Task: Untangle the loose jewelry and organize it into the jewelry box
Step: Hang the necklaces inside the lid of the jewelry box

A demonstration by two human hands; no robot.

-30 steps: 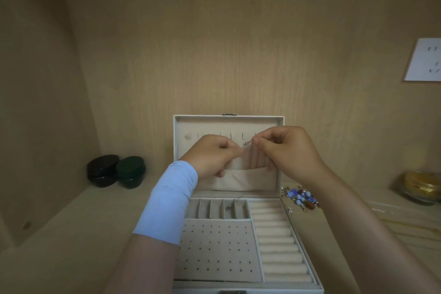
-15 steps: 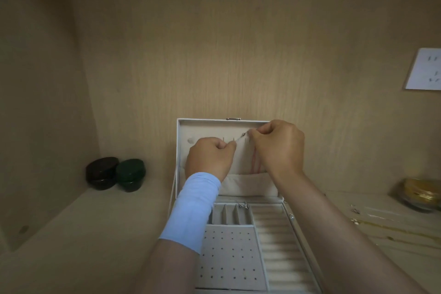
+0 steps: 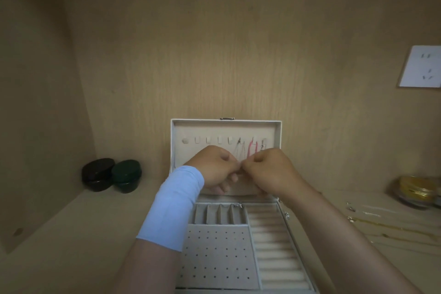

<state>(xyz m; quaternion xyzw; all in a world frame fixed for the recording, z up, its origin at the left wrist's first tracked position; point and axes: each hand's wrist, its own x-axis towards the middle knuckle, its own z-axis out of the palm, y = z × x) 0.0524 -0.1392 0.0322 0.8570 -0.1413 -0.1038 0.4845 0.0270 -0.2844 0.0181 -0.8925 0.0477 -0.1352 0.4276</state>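
Above a pale shelf (image 3: 71, 234) in a wooden alcove (image 3: 214, 43), left hand (image 3: 214, 167) and right hand (image 3: 269, 172) pinch a thin chain (image 3: 239, 151).

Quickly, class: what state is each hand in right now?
Left hand: fingers curled, pinching a thin chain.
Right hand: fingers curled, pinching the same chain.
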